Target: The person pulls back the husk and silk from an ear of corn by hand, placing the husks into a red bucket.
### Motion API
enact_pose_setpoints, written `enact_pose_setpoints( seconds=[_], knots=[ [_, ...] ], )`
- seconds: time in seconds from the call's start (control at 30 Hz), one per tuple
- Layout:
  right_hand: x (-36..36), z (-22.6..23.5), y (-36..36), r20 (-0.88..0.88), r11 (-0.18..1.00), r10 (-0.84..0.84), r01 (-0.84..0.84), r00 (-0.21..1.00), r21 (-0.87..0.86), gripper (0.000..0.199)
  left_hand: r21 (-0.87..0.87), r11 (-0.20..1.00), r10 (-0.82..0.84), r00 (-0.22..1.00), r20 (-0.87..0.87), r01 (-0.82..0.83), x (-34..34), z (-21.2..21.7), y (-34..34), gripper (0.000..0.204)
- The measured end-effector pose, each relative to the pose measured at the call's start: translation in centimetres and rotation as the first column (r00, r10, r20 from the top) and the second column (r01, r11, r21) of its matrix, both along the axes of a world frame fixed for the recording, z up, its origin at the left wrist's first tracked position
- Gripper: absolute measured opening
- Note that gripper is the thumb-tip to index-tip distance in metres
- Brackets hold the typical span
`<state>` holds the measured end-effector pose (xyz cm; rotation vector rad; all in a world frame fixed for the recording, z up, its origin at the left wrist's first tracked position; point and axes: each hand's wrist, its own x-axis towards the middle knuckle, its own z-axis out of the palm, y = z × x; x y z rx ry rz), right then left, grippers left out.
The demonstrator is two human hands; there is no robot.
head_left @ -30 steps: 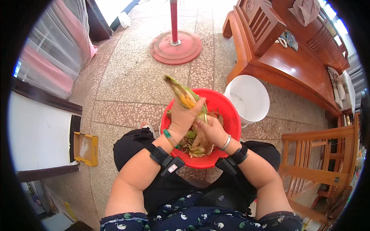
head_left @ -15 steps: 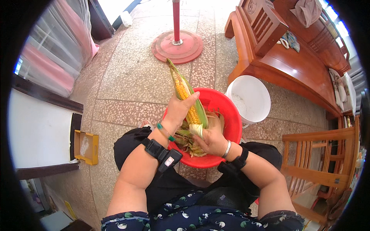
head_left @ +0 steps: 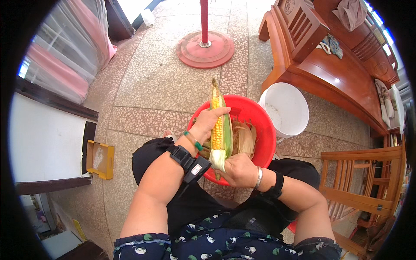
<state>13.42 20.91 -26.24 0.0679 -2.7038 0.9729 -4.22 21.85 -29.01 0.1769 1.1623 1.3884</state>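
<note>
An ear of corn (head_left: 217,130), partly husked with yellow kernels bared on one side and green husk on the other, stands tilted over a red basin (head_left: 267,138). Wrapped around its middle is my left hand (head_left: 207,123), thumb across the husk. At the ear's lower end, my right hand (head_left: 239,170) is closed on pale husk leaves (head_left: 218,159) peeled back from the kernels. Dry husks (head_left: 245,138) lie in the basin below, partly hidden by the ear and my hands.
A white bucket (head_left: 288,110) stands right of the basin. Beyond it is a wooden bench (head_left: 329,82); a wooden chair (head_left: 359,182) is at the right. A red round stand base (head_left: 206,54) sits ahead, and a yellow box (head_left: 106,160) lies left.
The ear has swung more upright and its tip has come lower. My right hand has pulled the husk downward, toward me, at the ear's lower end.
</note>
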Motion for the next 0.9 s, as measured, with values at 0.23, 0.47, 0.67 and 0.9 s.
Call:
enact_pose_setpoints(
  seconds=[0.23, 0.47, 0.67, 0.9],
  knots=[
    [-0.6, -4.7, 1.2, -0.035, 0.983, -0.182, 0.181, 0.983, -0.036, 0.012, 0.124, 0.992, 0.039, 0.963, -0.265, -0.006, -1.1, 0.6, 0.6, 0.029],
    [0.5, -2.7, 6.5, 0.588, 0.966, -0.213, 0.258, 0.780, 0.008, 0.044, 0.124, 0.983, -0.016, 0.731, -0.682, 0.138, -0.3, -1.3, -0.3, 0.042],
    [-0.4, 0.1, 8.0, 0.195, 0.538, -0.556, 0.529, 0.808, -0.656, 0.028, 0.039, 0.926, -0.202, 0.580, -0.790, 0.375, 2.1, -1.9, -1.9, 0.059],
    [-1.2, 0.6, 8.1, 0.284, 0.509, -0.528, 0.566, 0.800, -0.648, 0.023, -0.054, 0.876, -0.309, 0.472, -0.825, 0.479, 3.1, -1.8, -2.7, 0.063]
  ],
)
